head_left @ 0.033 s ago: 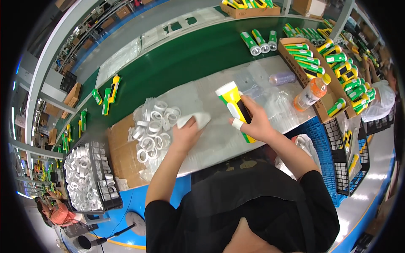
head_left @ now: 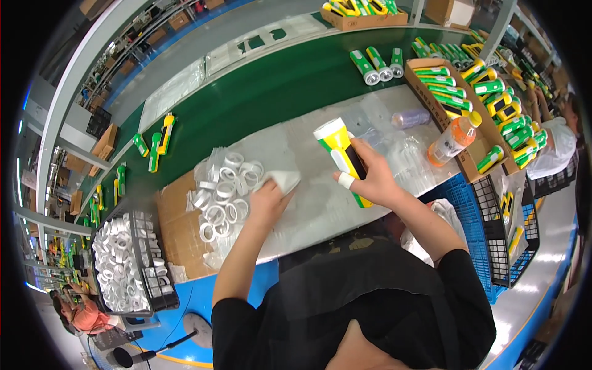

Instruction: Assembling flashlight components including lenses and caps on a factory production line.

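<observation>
White rings [head_left: 215, 206] are lying on the counter [head_left: 308, 213]; just right of them, the left hand [head_left: 269, 200], nearly closed, is pinching a white cloth [head_left: 286, 180]; farther right, the half-curled right hand [head_left: 376, 177] is gripping a tilted flashlight [head_left: 341, 155]. Steady holding, head uncovered, is probably serving best.

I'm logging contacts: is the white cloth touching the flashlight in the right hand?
Apart. The head view shows a strip of grey work surface between the white cloth and the flashlight.
</observation>
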### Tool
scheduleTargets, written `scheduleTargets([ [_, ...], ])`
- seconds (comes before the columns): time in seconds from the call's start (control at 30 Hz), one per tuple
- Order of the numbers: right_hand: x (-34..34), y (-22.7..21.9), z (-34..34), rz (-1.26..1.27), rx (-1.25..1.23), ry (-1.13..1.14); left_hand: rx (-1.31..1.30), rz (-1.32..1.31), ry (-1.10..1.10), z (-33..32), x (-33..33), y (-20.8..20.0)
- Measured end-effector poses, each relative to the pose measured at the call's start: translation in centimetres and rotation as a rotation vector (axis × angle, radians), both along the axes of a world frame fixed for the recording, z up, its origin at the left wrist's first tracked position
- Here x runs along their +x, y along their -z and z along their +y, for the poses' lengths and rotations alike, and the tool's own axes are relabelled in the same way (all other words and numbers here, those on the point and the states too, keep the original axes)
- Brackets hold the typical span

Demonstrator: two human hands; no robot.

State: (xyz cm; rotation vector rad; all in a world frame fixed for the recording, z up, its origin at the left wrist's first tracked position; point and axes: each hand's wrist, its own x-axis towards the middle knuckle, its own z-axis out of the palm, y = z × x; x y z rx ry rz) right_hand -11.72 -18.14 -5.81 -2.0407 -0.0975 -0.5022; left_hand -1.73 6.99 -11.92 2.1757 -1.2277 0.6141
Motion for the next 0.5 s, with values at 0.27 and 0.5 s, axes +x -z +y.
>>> scheduleTargets([
  [0.27,16.0,-0.5,-5.5,-0.144,-0.570,-0.137,-0.144,0.298,-0.187,0.7,-1.0,3.9],
  [0.5,32.0,2.8,-8.2,-0.367,-0.909,-0.140,-0.016,0.436,-0.212,1.3,-1.3,3.4],
])
